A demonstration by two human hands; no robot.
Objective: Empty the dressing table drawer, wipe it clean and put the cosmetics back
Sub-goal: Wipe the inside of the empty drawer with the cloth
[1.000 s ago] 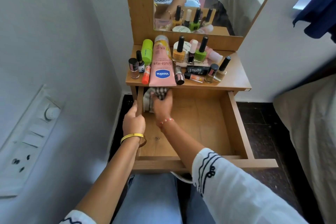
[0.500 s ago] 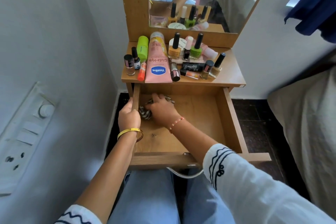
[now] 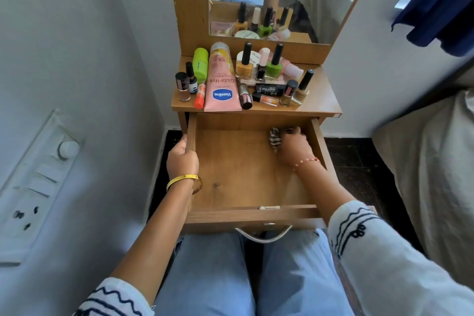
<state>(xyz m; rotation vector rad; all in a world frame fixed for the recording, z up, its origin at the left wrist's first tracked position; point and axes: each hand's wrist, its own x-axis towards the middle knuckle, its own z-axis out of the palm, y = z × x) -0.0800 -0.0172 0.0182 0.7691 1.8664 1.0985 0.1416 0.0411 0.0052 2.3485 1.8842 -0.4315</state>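
While left hand (image 3: 182, 159) grips drawer (image 3: 191, 133) | cloth (image 3: 275, 138) moved left corner→right corner

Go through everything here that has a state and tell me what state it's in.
Drawer: pulled open, no cosmetics inside.
Cloth: bunched, in the drawer's back right corner.
Right hand: on the cloth.
Left hand: gripping the drawer's left wall.
Vaseline tube: lying flat on the tabletop.
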